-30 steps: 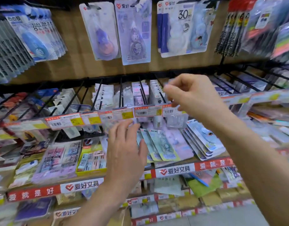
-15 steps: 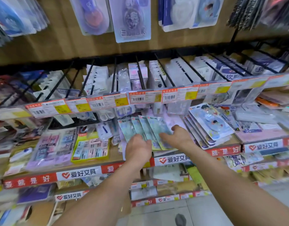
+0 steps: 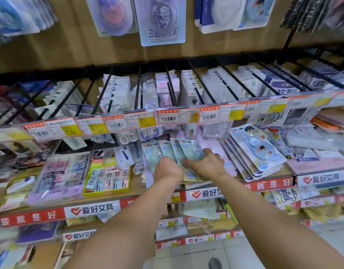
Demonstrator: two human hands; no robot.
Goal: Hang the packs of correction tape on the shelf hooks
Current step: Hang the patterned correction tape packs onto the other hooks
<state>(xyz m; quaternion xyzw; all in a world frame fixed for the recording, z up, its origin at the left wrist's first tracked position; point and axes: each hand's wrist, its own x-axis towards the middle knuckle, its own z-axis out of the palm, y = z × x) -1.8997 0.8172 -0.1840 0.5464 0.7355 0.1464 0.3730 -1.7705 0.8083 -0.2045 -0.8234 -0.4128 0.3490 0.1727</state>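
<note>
Several teal packs of correction tape (image 3: 178, 149) lie fanned on the wooden shelf (image 3: 136, 183) below a row of black shelf hooks (image 3: 172, 90). My left hand (image 3: 168, 169) sits on the packs' near ends with its fingers curled down onto them, the fingertips hidden. Just to its right, my right hand (image 3: 206, 164) grips the right side of the fan, thumb pointing left across the packs and fingers bent over their edge. Larger correction tape packs (image 3: 161, 20) hang on the wall hooks above.
A strip of price tags (image 3: 177, 117) fronts the hook row, which holds scissors and other small packs. A stack of blue cartoon packs (image 3: 254, 152) lies right of my hands; a yellow box (image 3: 109, 175) and a purple box (image 3: 58, 175) lie left. Lower shelves run below.
My right hand came down from the price tag strip onto the teal packs. My left hand closed in on the same packs. The view tilted downward.
</note>
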